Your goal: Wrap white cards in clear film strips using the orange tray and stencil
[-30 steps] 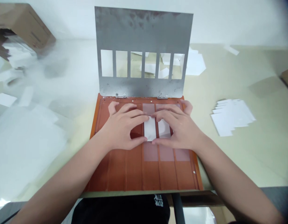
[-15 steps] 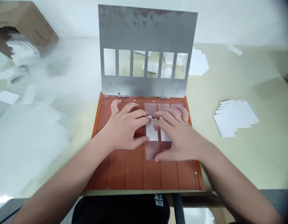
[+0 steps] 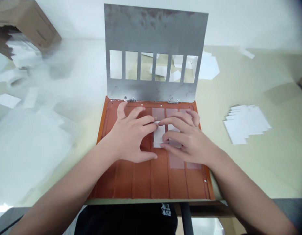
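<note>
Orange-brown fixture plate (image 3: pixel 131 176) w/ long parallel channels lies flat at the near edge of the table (image 3: pixel 263 163). Its hinged steel stencil lid (image 3: pixel 156 29) stands upright behind it, six windows in a row. A white paper slip (image 3: pixel 158 134) sits in a channel just right of centre, over a pale film strip (image 3: pixel 176 160) of the kind that lines the right-side channels. Both hands are open and flat, nothing gripped. The left hand (image 3: pixel 131 135) rests on the plate, fingertips touching the slip's upper left corner, thumb on the bare plate below. The right hand (image 3: pixel 187 140) covers the channels beside it, index tip at the slip's top edge, thumb near its lower edge. A second white piece shows under the right fingers, possibly another slip; I cannot tell. The work in hand looks like seating the slip straight in its channel. To do it well, I think: press w/ flat pads only, pin one end while the other hand nudges, keep the long edges parallel to the ribs, i.e. no corner riding up on a rib, and do not drag the film underneath. A fanned stack of slips (image 3: pixel 246 122) lies well to the right, loose white sheets (image 3: pixel 26 147) to the left, and a cardboard box (image 3: pixel 31 23) at the far left.
</note>
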A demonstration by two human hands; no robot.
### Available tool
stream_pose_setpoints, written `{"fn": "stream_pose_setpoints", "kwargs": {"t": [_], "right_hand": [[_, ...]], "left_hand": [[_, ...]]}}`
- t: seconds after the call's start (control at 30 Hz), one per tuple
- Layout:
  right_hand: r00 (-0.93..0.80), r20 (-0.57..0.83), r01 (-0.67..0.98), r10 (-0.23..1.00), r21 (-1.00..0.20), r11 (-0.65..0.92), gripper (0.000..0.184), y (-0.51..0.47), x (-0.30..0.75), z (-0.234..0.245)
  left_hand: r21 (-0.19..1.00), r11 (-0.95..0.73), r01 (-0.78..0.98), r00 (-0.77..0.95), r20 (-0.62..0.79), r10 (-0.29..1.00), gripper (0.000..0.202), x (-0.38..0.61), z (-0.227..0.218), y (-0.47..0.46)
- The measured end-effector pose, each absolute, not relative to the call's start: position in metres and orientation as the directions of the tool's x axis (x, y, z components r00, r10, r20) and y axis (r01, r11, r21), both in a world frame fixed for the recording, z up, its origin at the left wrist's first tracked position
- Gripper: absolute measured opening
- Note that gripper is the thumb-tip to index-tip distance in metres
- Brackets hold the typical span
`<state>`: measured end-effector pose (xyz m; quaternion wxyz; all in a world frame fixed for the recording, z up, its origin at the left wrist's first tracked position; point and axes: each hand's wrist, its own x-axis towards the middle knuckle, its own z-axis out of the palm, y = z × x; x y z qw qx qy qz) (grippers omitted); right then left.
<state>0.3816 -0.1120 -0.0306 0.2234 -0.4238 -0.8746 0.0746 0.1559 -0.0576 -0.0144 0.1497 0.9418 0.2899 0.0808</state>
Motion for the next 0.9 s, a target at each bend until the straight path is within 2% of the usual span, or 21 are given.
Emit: {"fn": "stream_pose_setpoints", "kwargs": {"t": [0.07,0.3,0.43,0.53,0.73,0.9], "right_hand": [[-0.526,0.329,0.722,0.784,-0.315,0.616,0.018,-0.111,0.381,-0.031],[-0.464,0.336,0.764,0.820,-0.317,0.562,0.021,-0.109,0.382,-0.035],[-0.437,0.326,0.750,0.838,-0.381,0.540,0.028,-0.109,0.383,-0.035],[-0.425,0.331,0.744,0.842,-0.402,0.533,0.027,-0.109,0.383,-0.036],[-0.395,0.402,0.794,0.826,-0.304,0.527,0.019,-0.107,0.378,-0.042],[-0.422,0.456,0.822,0.784,-0.173,0.543,0.016,-0.106,0.375,-0.045]], "left_hand": [[0.326,-0.781,0.533,0.809,0.074,0.583,0.053,0.157,-0.016,-0.058],[0.330,-0.759,0.561,0.788,0.069,0.612,0.038,0.161,-0.021,-0.058],[0.348,-0.756,0.555,0.788,0.071,0.612,0.037,0.162,-0.020,-0.058],[0.346,-0.754,0.558,0.786,0.072,0.614,0.035,0.162,-0.019,-0.058],[0.354,-0.739,0.573,0.777,0.053,0.628,0.032,0.164,-0.018,-0.058],[0.354,-0.739,0.573,0.775,0.060,0.629,0.030,0.164,-0.018,-0.058]]}}
